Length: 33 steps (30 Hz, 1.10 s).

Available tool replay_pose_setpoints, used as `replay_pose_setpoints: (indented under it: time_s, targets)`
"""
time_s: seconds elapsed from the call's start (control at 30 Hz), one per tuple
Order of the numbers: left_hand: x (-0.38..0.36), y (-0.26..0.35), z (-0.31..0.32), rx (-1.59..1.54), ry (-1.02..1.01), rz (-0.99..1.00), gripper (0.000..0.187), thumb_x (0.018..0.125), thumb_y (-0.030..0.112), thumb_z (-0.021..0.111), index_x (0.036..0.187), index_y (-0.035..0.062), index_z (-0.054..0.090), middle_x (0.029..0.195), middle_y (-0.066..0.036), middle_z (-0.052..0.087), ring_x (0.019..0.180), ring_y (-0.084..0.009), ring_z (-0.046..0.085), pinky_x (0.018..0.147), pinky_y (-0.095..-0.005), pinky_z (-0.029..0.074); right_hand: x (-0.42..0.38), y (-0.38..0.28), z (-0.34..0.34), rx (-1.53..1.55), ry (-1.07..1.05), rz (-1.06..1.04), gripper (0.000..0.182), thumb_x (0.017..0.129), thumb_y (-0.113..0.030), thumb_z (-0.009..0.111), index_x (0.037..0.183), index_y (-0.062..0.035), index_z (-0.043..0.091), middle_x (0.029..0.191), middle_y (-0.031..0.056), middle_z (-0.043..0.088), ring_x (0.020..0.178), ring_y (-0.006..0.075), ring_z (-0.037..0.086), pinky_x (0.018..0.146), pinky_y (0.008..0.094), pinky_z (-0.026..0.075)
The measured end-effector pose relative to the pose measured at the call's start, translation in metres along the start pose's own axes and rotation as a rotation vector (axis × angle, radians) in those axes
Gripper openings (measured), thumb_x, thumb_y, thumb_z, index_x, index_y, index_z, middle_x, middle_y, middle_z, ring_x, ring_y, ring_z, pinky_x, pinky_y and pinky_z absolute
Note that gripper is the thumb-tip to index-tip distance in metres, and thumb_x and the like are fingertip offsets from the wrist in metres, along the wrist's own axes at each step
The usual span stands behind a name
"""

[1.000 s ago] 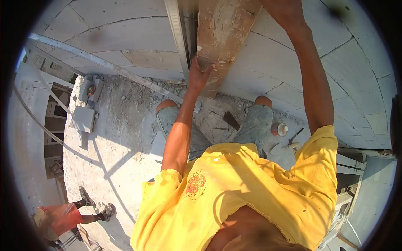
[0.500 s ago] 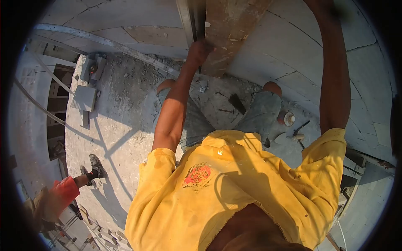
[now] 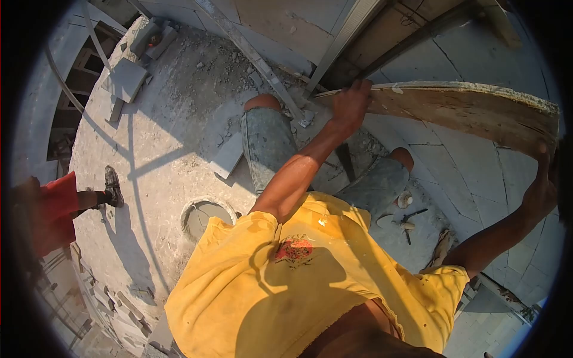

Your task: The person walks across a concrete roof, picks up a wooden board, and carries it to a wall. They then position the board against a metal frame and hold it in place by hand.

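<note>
A worn wooden board (image 3: pixel 459 113) with a rough pale edge lies across the view in front of me. My left hand (image 3: pixel 352 106) is closed around its left end, fingers over the upper edge. At the far right, my right hand (image 3: pixel 546 179) holds the other end; its fingers are partly hidden in shadow near the dark image border. Behind the board stand an upright metal channel (image 3: pixel 346 42) and the block wall (image 3: pixel 465 173). A dark, flat-looking tool (image 3: pixel 345 161) shows between my knees, below the left hand.
A round bucket (image 3: pixel 185 222) with grey contents stands left of me, near a pale block (image 3: pixel 228 156). Hand tools (image 3: pixel 407 225) lie by my right knee. A metal bar (image 3: pixel 250 56) slants to the floor. More blocks (image 3: pixel 126 80) and a person in red shorts (image 3: pixel 57 209) are at left.
The board has swung from upright against the wall to lying crosswise. My left hand has shifted right onto its end, and my right hand has come down. The view has turned.
</note>
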<state>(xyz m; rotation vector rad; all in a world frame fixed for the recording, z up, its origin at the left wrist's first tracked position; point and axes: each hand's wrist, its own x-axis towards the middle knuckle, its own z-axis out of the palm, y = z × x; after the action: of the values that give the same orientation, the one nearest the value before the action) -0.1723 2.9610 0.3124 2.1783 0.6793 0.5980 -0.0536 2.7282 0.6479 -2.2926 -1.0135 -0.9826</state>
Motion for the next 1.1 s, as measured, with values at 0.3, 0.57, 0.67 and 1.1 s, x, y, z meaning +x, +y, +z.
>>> replay_pose_setpoints:
  time_s: [0.3,0.57,0.67,1.1]
  targets:
    - [0.017,-0.008,0.011,-0.058,-0.026,-0.053,0.035,0.084,0.015,0.069,0.114,0.0077,0.052,0.112,-0.018,0.061,0.099,-0.0418,0.063,0.082,-0.0499,0.051,0.004,-0.018,0.020,-0.068,-0.005,0.111,0.055,0.086,-0.040,0.074,0.129,-0.0074,0.060,0.128,0.0105,0.062,0.125,0.0238,0.056,0.110,0.0408,0.039]
    - [-0.009,-0.012,0.018,-0.060,0.062,0.037,0.036,0.083,0.012,0.070,0.113,0.0073,0.052,0.110,-0.016,0.059,0.099,-0.0396,0.061,0.081,-0.0479,0.052,-0.032,0.004,0.000,-0.024,-0.010,0.252,0.058,0.081,-0.029,0.080,0.128,-0.0032,0.059,0.116,0.0131,0.068,0.115,0.0235,0.062,0.104,0.0402,0.046]
    - [-0.021,-0.009,0.017,-0.043,0.075,0.061,0.036,0.082,0.012,0.071,0.113,0.0072,0.052,0.109,-0.015,0.059,0.098,-0.0387,0.060,0.080,-0.0475,0.051,-0.058,0.026,-0.026,0.120,-0.016,0.263,0.055,0.078,-0.017,0.081,0.125,0.0008,0.059,0.110,0.0156,0.069,0.112,0.0247,0.064,0.098,0.0377,0.051]
    - [-0.039,0.004,0.021,0.004,-0.016,0.200,0.042,0.081,0.009,0.074,0.117,0.0080,0.052,0.113,-0.012,0.058,0.099,-0.0361,0.059,0.084,-0.0456,0.049,-0.106,0.030,-0.061,0.417,-0.204,0.048,0.035,0.080,0.003,0.072,0.114,0.0001,0.062,0.107,0.0129,0.060,0.095,0.0198,0.055,0.079,0.0319,0.047]
